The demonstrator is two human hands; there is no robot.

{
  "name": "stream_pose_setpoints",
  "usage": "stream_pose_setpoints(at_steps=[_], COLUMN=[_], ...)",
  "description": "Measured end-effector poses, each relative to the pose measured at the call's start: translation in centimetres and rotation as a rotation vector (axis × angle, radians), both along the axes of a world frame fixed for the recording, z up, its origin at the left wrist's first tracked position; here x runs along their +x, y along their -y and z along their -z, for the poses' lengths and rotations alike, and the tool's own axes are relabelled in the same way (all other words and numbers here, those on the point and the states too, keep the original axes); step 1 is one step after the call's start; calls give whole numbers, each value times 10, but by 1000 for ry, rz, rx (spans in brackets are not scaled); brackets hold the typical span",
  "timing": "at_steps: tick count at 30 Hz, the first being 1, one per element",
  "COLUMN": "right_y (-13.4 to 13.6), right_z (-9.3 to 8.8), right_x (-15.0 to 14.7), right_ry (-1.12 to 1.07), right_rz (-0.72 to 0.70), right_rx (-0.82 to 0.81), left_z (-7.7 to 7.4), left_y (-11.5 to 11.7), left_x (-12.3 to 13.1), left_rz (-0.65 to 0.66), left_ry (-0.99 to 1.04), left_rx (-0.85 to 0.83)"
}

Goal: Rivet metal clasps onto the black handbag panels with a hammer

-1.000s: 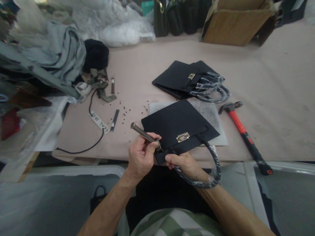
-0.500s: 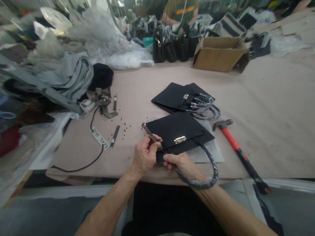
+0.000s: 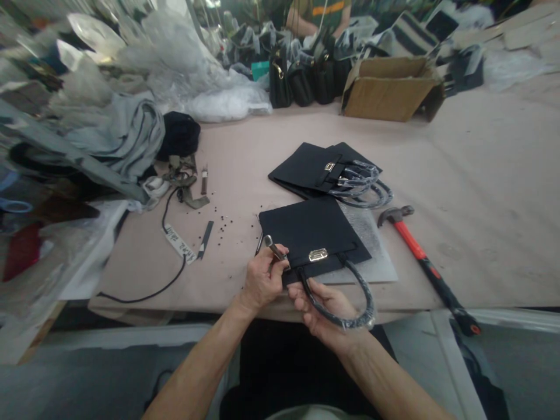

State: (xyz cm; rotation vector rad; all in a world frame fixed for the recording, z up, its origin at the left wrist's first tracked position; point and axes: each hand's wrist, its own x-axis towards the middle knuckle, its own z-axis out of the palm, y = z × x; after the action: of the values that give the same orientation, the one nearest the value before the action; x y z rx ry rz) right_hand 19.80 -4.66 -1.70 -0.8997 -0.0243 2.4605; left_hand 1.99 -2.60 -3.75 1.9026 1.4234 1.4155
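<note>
A flat black handbag panel [image 3: 306, 224] lies in front of me, with a gold-coloured clasp [image 3: 318, 255] near its lower edge. My left hand [image 3: 265, 273] is closed around a short metal rod, apparently a punch [image 3: 275, 249], tilted over the panel's lower left corner. The rod's tip is hidden by my fingers. At the lower edge my right hand [image 3: 326, 309] is palm up, fingers loosely curled at the panel near the handle's base. A plastic-wrapped loop handle [image 3: 365, 294] arches over that palm. A thin rod [image 3: 259, 242] shows beside my left hand.
A claw hammer [image 3: 422, 259] lies at right. Behind are stacked black bag panels [image 3: 301, 166] with wrapped handles. Small black bits [image 3: 221, 224], a dark strip [image 3: 205, 239] and a labelled cord [image 3: 180, 244] lie left. A cardboard box [image 3: 385, 96] and a person [image 3: 317, 17] are farther back.
The panel has shifted slightly left. My right hand has turned palm up and its grip has loosened, with the handle swung left. The metal rod in my left hand is tilted more toward me.
</note>
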Motion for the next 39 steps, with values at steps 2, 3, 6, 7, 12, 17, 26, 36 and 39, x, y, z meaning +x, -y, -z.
stream_pose_setpoints(at_steps=[2,3,6,7,12,17,26,36,39], right_y=[6,10,22,26,42,34,-60,-66,-62], right_z=[3,4,7,8,7,-15,-25,-52,-95], right_x=[4,6,18,23,58,103,201,210,185], right_ry=[-8,0,62,103,376,700,2221,1939,1821], right_rz=[18,34,46,38,-36,-444,-334,-202,-94], right_rx=[-63,-87,-81,-72,38,421,1469,1544,1483], left_z=[1,1,-1,-2,-5,-1,-5,-6,-6], left_y=[2,2,2,2,0,3,3,3,3], left_x=[1,2,2,1,1,4,7,9,9], left_rz=[9,15,38,49,82,48,51,54,63], left_ry=[-25,-37,-53,-49,-31,-46,-62,-18,-6], left_rx=[41,54,29,7,-28,-47,-80,-97,-104])
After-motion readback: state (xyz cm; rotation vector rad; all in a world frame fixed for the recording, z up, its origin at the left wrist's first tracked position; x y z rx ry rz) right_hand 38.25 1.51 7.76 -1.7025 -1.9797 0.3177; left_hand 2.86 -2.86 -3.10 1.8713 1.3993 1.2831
